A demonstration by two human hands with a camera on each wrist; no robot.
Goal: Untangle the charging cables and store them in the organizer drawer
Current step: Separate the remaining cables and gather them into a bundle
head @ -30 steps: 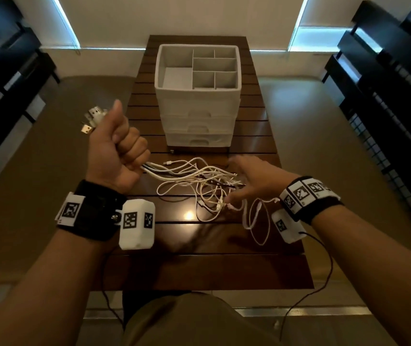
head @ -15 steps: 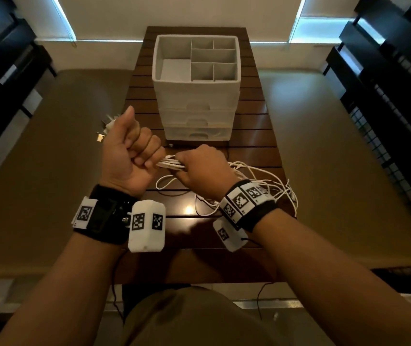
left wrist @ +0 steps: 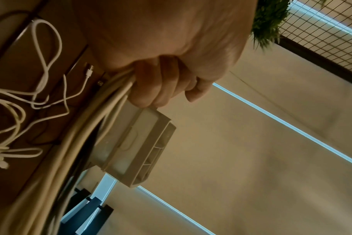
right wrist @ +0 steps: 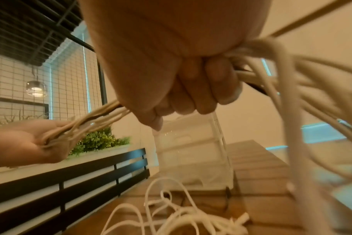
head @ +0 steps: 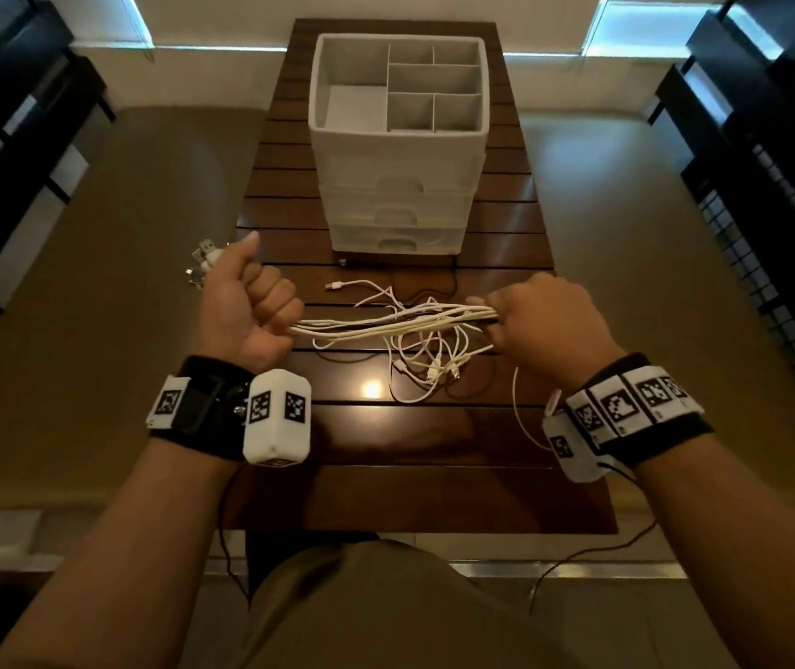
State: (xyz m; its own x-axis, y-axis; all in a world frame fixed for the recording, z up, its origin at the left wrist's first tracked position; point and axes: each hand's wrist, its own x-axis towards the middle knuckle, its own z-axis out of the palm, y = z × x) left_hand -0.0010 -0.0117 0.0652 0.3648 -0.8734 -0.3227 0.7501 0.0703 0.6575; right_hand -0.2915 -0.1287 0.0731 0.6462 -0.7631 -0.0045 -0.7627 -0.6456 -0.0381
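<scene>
My left hand [head: 245,306] is clenched in a fist around one end of the bundle of charging cables [head: 393,323], thumb up, with a cluster of USB plugs [head: 202,260] sticking out past my knuckles on the far left side. My right hand [head: 547,325] is curled tight around the same bundle further along, so the white cords, with a dark one among them, run nearly straight between my two fists just above the table [head: 434,456]. From my right wrist camera I see the cords fanning out of my fist on both sides, some trailing off toward my left hand. Below the stretched part, the loose ends [head: 434,369] lie in tangled loops on the wooden slats, small connectors bunched near the middle, and one plug lying apart toward the organizer [head: 397,152]. The white organizer stands further back on the table, its three drawers closed and its divided top tray open to view.
</scene>
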